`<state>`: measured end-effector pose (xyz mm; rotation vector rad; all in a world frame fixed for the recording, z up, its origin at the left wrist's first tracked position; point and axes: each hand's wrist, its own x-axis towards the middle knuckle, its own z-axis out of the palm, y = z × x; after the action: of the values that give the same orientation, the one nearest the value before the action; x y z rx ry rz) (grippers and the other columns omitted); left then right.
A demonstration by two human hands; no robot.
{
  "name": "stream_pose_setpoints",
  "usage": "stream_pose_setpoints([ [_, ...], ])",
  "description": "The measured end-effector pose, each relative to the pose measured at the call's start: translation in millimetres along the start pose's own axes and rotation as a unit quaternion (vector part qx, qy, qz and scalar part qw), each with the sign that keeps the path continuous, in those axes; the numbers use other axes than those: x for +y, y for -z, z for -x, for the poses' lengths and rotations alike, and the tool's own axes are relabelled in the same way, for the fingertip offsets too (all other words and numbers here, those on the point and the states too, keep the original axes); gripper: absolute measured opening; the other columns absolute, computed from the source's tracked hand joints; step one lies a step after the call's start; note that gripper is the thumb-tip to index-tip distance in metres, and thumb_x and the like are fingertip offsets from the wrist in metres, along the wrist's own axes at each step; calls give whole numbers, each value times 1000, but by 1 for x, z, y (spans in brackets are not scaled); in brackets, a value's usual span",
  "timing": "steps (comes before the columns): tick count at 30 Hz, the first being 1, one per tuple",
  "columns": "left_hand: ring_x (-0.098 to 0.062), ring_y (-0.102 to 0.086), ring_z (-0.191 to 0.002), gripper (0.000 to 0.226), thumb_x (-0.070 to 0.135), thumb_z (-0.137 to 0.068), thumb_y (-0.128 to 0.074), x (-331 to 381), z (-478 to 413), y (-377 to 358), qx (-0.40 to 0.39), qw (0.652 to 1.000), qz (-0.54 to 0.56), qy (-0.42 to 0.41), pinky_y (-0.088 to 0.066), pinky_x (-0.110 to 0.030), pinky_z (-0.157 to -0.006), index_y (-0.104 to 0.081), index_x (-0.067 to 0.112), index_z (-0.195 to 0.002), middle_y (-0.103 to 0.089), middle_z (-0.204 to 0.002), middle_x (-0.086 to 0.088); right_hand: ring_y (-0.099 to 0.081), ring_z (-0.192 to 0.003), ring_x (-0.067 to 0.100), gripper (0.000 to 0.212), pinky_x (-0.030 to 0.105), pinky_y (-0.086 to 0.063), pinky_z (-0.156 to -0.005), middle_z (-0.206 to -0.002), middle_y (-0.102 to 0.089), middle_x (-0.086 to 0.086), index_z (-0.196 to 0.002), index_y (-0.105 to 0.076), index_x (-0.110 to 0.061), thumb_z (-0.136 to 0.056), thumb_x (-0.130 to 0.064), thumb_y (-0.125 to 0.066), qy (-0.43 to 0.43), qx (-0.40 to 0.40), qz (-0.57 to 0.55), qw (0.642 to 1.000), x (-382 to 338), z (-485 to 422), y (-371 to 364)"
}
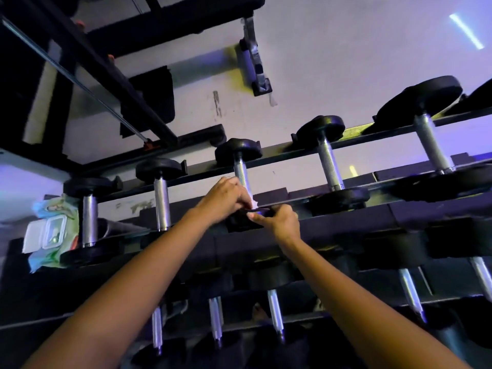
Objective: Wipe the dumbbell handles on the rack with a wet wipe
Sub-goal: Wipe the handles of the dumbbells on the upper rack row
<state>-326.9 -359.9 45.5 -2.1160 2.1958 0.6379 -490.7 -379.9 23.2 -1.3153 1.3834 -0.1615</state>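
Several black dumbbells with silver knurled handles lie across the top tier of the rack (292, 151). My left hand (226, 197) grips the lower part of the third dumbbell's handle (241, 171), with a white wet wipe (257, 205) bunched under its fingers. My right hand (277, 219) holds the near black head (245, 222) of that same dumbbell, fingers curled over its edge. The other handles (328, 163) stand untouched on either side.
An open wet wipe pack (50, 230) with a white lid sits at the rack's left end beside the first dumbbell (89, 219). A lower tier holds more dumbbells (275, 312). A black machine frame (87, 62) and a wall-mounted bracket (255, 59) stand behind the rack.
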Motion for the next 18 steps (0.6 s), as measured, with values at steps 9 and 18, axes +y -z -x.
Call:
stream_pose_setpoints([
  [9,-22,-50,-104,25,15,-86,-56,20,-31,5,-78,994,-72,-34,-35,-31,-94,-70,28,-102,-58,-100,-2,-64,-85,20,46,29,-47,-67,-91,-68,6,-88,-66,-7,-66,-45,-82,-24,2,-5,1000,-5,6,1],
  [18,-13,-61,-89,19,24,-85,-67,6,33,-16,57,884,378,269,-46,-21,-75,-73,9,-95,-70,-97,-5,-55,-70,13,38,18,-35,-48,-81,-63,1,-82,-63,-9,-69,-41,-80,-15,-7,-18,1000,-10,10,3],
])
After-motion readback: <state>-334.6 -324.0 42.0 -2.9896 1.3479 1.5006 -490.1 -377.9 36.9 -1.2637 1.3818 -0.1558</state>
